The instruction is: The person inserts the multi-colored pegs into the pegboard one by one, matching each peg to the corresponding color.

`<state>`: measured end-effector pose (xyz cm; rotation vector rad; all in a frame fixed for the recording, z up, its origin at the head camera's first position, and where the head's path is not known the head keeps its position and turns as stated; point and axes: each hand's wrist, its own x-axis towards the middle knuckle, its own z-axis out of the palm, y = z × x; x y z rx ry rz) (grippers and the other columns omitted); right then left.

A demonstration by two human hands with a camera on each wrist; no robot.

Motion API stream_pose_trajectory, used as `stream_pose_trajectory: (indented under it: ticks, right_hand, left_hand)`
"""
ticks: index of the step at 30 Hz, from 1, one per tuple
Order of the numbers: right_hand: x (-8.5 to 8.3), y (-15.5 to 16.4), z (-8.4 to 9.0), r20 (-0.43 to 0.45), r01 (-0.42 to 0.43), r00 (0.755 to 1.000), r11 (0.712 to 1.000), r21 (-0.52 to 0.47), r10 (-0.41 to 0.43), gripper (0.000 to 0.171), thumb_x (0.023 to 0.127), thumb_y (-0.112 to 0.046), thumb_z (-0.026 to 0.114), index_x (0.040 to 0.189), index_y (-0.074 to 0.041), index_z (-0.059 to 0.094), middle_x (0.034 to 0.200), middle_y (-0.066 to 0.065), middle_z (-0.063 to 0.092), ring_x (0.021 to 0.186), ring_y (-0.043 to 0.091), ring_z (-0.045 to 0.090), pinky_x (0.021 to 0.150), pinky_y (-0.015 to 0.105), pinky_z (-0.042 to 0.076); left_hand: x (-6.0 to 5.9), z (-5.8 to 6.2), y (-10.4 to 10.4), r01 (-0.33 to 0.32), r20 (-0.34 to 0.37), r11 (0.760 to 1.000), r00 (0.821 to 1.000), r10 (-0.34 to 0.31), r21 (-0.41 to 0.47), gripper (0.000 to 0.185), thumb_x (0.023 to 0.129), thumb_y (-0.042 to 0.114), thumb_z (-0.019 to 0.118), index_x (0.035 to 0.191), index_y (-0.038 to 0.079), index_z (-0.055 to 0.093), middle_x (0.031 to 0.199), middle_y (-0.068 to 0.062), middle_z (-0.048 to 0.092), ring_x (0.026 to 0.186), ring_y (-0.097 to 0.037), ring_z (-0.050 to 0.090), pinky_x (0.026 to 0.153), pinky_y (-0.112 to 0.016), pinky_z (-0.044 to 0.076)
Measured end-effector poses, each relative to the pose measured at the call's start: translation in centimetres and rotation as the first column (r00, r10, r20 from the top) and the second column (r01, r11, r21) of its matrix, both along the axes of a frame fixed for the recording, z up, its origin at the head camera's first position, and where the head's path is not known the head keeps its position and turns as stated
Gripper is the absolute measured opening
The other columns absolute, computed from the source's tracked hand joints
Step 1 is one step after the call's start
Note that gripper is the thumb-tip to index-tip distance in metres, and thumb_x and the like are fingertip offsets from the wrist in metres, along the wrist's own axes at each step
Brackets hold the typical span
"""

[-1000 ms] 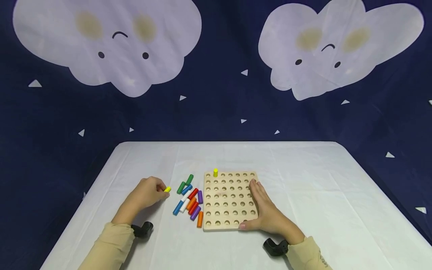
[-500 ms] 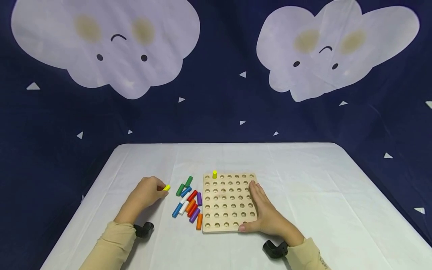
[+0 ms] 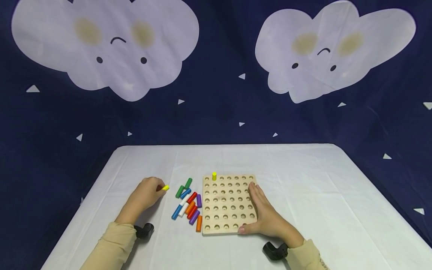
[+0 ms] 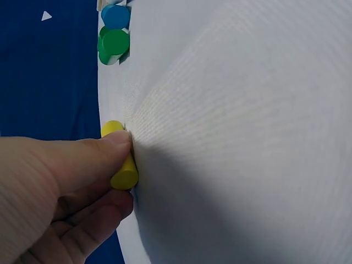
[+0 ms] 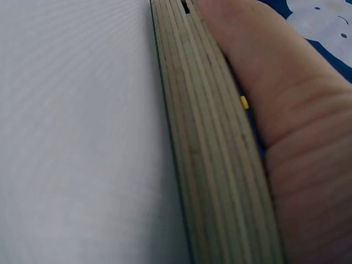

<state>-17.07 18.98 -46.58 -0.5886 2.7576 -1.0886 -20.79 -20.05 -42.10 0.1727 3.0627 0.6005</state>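
Note:
My left hand (image 3: pixel 147 192) pinches a yellow peg (image 4: pixel 124 175) between thumb and fingers, close over the white table, left of the loose pegs. The square wooden pegboard (image 3: pixel 224 210), drilled with rows of round holes, lies to the right of them. One yellow peg (image 3: pixel 214 176) stands upright in a hole of its far row. My right hand (image 3: pixel 268 217) rests at the board's near right corner, fingers extended along the right side and thumb at the front edge. In the right wrist view, the board's layered edge (image 5: pixel 209 132) runs alongside the thumb (image 5: pixel 275 82).
Between the left hand and the board lie several loose pegs: green (image 3: pixel 180 191), blue (image 3: pixel 176 212), white (image 3: pixel 183 210), red (image 3: pixel 192 212), orange (image 3: pixel 199 224) and purple (image 3: pixel 199 200). The white-covered table (image 3: pixel 320 180) ends at a dark blue cloud-print backdrop (image 3: pixel 216 112).
The head view has tilted slightly, so the table and board sit a little lower in it. My left hand keeps hold of the yellow peg; the right hand stays on the board.

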Motion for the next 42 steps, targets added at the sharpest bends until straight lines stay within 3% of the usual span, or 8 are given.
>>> stream_pose_trajectory:
  ticks: [9,18,25,32,42]
  right_hand:
    - [0.0,-0.1,0.0,0.014,0.008,1.0,1.0,0.008,-0.009,0.15,0.052,-0.067,0.086,0.159,-0.006,0.001,0.167,0.013,-0.003,0.154,0.036,-0.003,0.12,0.059,0.008]
    - [0.1,-0.1,0.2,0.017,0.006,1.0,1.0,0.005,-0.006,0.15,0.052,-0.066,0.086,0.158,-0.005,0.0,0.167,0.013,-0.003,0.154,0.036,-0.003,0.121,0.059,0.007]
    - [0.1,-0.1,0.2,0.021,0.005,1.0,1.0,0.003,-0.005,0.149,0.053,-0.065,0.087,0.158,-0.005,0.0,0.167,0.012,-0.004,0.154,0.037,-0.004,0.121,0.059,0.006]
    - [0.1,-0.1,0.1,0.021,0.004,1.0,1.0,-0.001,-0.004,0.15,0.052,-0.066,0.086,0.158,-0.005,-0.001,0.167,0.012,-0.005,0.154,0.037,-0.004,0.12,0.06,0.007]
    - [0.2,-0.1,0.4,0.013,0.002,1.0,1.0,-0.003,-0.002,0.15,0.052,-0.064,0.088,0.158,-0.004,0.001,0.167,0.014,-0.003,0.154,0.038,-0.002,0.12,0.06,0.007]
  left_hand:
    - [-0.6,-0.4,-0.4,-0.007,0.032,0.996,0.999,0.004,0.088,0.012,0.086,0.005,0.073,0.095,-0.002,0.071,0.081,-0.006,0.065,0.074,-0.018,0.056,0.07,-0.036,0.05]
    - [-1.1,-0.7,-0.1,-0.023,0.008,0.981,1.0,0.022,0.192,0.013,0.09,0.006,0.068,0.098,-0.002,0.062,0.079,-0.006,0.057,0.073,-0.018,0.051,0.065,-0.031,0.042]
    - [-1.7,-0.5,0.6,-0.048,0.004,0.962,0.999,0.049,0.271,0.017,0.089,0.009,0.072,0.097,0.0,0.061,0.082,-0.007,0.061,0.074,-0.017,0.054,0.066,-0.029,0.045]
    - [-2.7,0.0,2.0,-0.053,0.037,0.911,0.998,0.042,0.408,0.018,0.089,0.015,0.075,0.097,0.003,0.065,0.087,-0.007,0.067,0.076,-0.016,0.058,0.064,-0.026,0.048]
    - [-4.5,0.5,5.4,-0.028,0.008,0.894,1.0,0.027,0.446,0.017,0.088,0.017,0.076,0.098,0.006,0.067,0.09,-0.006,0.07,0.08,-0.015,0.062,0.073,-0.029,0.053]
